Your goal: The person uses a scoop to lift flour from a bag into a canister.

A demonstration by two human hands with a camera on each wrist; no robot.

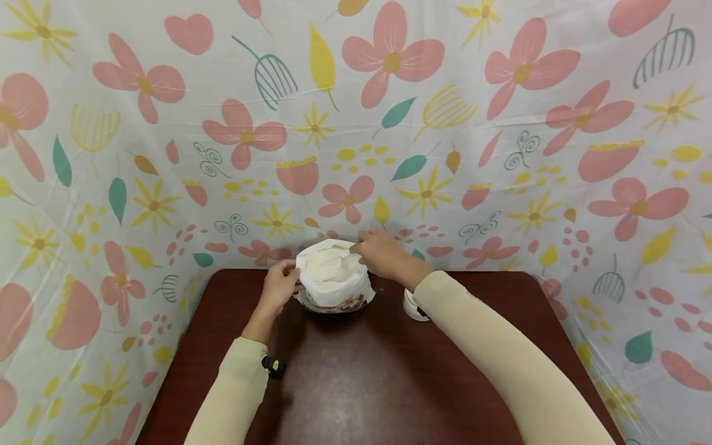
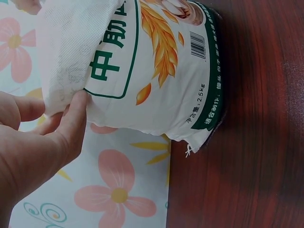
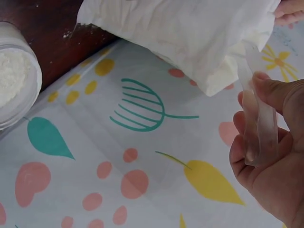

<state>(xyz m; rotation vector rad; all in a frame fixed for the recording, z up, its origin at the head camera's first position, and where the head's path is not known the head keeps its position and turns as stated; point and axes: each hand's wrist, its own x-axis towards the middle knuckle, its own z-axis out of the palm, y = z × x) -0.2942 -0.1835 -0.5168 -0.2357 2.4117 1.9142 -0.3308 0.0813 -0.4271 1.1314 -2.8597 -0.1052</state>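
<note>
A white printed flour bag stands upright near the table's back edge, its mouth spread and rim folded outward. White flour shows inside. On the bag's left, my left hand pinches the folded rim between thumb and fingers. My right hand is at the right side of the mouth. In the right wrist view it grips the handle of a clear plastic scoop, whose far end reaches into the bag's opening and is partly hidden there.
Right of the bag stands a round jar with white powder in it, partly covered by my right forearm in the head view. The dark red table meets a flower-printed cloth at the back and sides.
</note>
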